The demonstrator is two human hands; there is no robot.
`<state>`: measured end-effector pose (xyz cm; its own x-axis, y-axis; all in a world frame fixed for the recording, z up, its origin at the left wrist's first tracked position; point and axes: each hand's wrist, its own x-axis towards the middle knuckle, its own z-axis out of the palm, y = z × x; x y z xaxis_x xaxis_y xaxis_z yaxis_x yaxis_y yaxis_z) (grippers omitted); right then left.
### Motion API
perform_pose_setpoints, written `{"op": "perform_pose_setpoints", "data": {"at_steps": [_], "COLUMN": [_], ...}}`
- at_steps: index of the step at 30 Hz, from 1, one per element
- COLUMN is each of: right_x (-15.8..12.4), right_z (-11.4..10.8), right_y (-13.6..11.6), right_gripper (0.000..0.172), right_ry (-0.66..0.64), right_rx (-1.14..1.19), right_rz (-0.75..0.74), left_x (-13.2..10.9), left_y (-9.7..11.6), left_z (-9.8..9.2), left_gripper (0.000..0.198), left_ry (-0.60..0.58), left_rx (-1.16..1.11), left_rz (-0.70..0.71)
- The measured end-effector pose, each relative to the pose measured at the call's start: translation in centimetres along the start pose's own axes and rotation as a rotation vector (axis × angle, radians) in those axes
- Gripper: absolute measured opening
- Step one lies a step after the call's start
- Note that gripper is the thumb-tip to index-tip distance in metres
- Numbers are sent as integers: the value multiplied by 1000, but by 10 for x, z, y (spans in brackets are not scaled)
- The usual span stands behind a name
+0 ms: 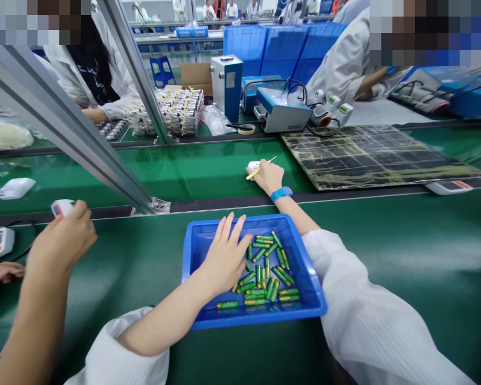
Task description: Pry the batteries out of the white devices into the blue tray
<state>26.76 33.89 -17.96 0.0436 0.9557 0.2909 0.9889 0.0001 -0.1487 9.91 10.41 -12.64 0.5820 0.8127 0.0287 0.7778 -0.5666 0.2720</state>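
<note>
My left hand (225, 259) reaches over a blue plastic tray (188, 251), fingers spread, above several green AA-type batteries (258, 277). Whether a fingertip touches one is hidden. Farther forward, my right hand (270, 175), with a blue wristband, is over the green conveyor belt (200, 168). Its fingers are closed round a thin yellow-handled tool (253, 174) with a narrow tip. A small white plastic device (254, 165) sits at the same fingertips, partly covered by them. The batteries lie loose, mostly in the tray's right half.
At left, a co-worker's hand (66, 235) holds a white device (61, 207). Another white device (16, 188) lies on the belt. A metal post (120, 160) rises at left. A dark scratched board (377, 155) lies across the belt at right. Blue-and-white equipment (282, 109) stands behind.
</note>
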Motion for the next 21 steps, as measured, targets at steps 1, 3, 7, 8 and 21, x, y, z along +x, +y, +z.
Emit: {"op": "perform_pose_setpoints", "data": {"at_steps": [1, 3, 7, 8, 21], "right_x": [0, 1, 1, 1, -11], "right_z": [2, 5, 4, 3, 0], "right_y": [0, 2, 9, 11, 19], "right_gripper": [50, 53, 47, 44, 36], "right_ry": [16, 54, 161, 196, 345], "right_rx": [6, 38, 190, 229, 375], "right_rz": [-8, -1, 91, 112, 23], "left_x": [0, 1, 2, 1, -10], "left_y": [0, -1, 1, 3, 29], "left_z": [0, -1, -1, -1, -8], "left_gripper": [48, 48, 47, 46, 43], "left_ry": [0, -1, 11, 19, 79], "left_rx": [4, 6, 9, 16, -188], "left_rz": [-1, -7, -5, -8, 126]}}
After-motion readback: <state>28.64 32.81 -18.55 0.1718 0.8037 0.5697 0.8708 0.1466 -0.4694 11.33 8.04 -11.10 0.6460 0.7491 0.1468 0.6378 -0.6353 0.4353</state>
